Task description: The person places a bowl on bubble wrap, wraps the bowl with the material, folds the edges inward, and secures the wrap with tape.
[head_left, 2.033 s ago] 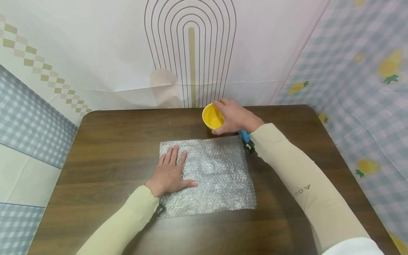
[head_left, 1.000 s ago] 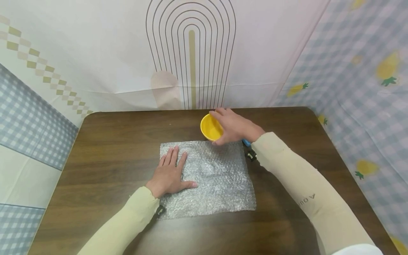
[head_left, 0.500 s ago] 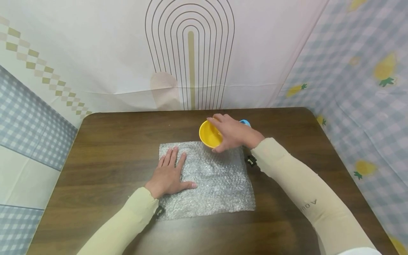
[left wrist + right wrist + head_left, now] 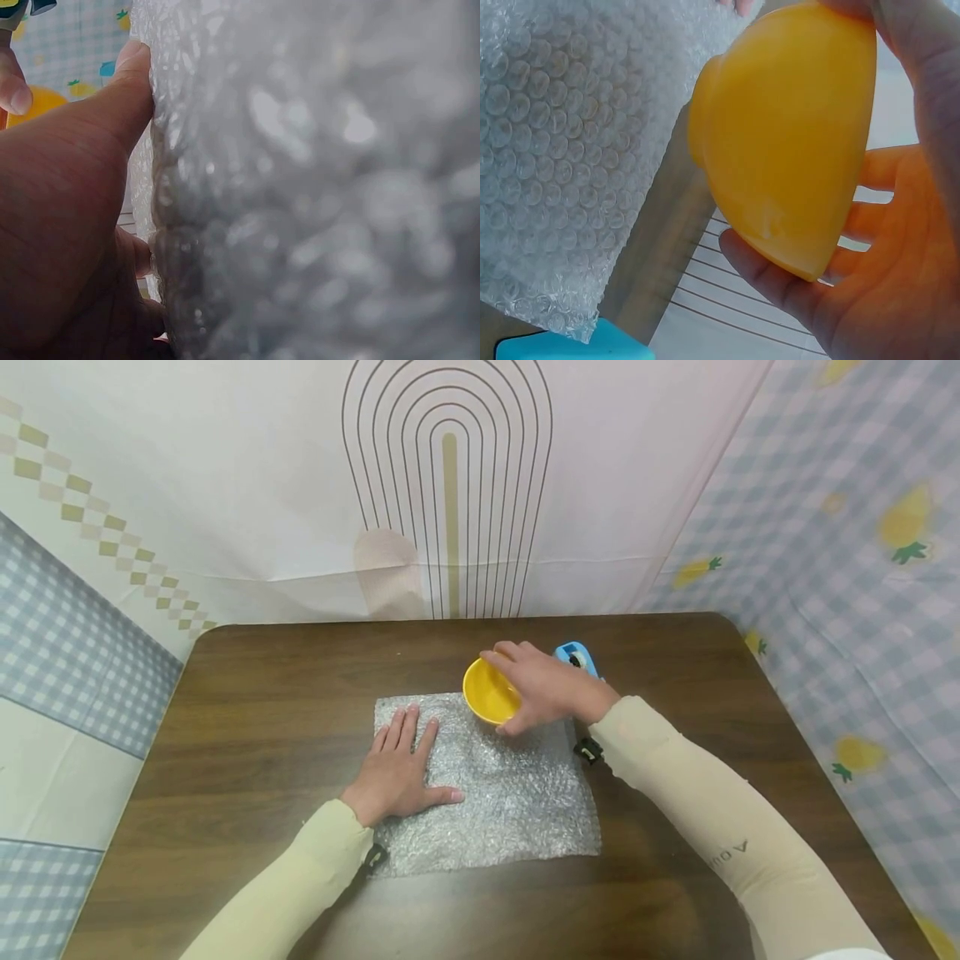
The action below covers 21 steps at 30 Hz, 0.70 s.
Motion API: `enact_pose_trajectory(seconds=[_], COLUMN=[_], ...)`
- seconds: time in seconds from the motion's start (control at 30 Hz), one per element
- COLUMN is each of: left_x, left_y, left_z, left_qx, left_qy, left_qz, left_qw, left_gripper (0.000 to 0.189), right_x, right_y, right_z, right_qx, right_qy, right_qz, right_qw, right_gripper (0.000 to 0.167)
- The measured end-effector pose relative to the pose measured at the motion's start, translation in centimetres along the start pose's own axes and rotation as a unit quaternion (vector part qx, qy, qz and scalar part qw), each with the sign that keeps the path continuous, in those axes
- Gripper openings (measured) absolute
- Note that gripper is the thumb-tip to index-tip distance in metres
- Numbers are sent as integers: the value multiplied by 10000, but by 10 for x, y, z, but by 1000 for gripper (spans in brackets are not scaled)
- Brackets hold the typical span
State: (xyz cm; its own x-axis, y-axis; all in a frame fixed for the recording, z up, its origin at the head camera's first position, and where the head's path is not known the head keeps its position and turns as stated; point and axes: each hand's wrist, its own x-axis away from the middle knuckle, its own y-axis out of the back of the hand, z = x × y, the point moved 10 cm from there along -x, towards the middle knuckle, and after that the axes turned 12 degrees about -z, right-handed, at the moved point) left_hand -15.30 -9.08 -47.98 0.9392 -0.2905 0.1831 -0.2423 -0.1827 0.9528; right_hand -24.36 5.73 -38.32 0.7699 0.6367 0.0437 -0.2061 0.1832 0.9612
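Note:
A sheet of clear bubble wrap (image 4: 517, 802) lies flat on the brown wooden table. My left hand (image 4: 393, 777) rests palm down on its left part, fingers spread and straight; in the left wrist view the thumb (image 4: 127, 82) lies along the wrap. My right hand (image 4: 543, 685) grips a yellow bowl (image 4: 487, 692) by its rim, thumb on one side and fingers on the other. The bowl is tilted, its inside facing left, over the far edge of the wrap. The right wrist view shows the bowl's rounded outside and foot (image 4: 780, 135) beside the bubbles.
Behind the right hand, a blue tape dispenser (image 4: 576, 656) sits on the table, partly hidden by that hand. The table (image 4: 285, 693) ends at a patterned cloth backdrop (image 4: 262, 485), with checked cloth (image 4: 847, 610) along the right side.
My right hand has brought the yellow bowl nearer, from beyond the bubble wrap to over its far edge, uncovering the blue tape dispenser. The left hand has stayed in place.

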Motion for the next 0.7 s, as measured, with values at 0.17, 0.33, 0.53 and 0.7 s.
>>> enact_pose_trajectory(seconds=[0.17,0.33,0.53,0.7], left_x=[0,0,0,0], left_y=[0,0,0,0], left_z=[0,0,1,0], left_qx=[30,44,32,49], left_qy=[3,12,21,22], left_qz=[-8,-14,-7,-22], left_qw=[10000,10000,10000,10000], left_gripper=[120,119,119,119], right_x=[2,5,8,10], right_y=[-1,-1,0,0], right_z=[5,11,17,21], right_qx=[27,67,21,22], right_qy=[63,164,210,238], right_qz=[9,-9,25,84], right_qw=[10000,9998,9998,9997], right_gripper=[113,113,112,112])
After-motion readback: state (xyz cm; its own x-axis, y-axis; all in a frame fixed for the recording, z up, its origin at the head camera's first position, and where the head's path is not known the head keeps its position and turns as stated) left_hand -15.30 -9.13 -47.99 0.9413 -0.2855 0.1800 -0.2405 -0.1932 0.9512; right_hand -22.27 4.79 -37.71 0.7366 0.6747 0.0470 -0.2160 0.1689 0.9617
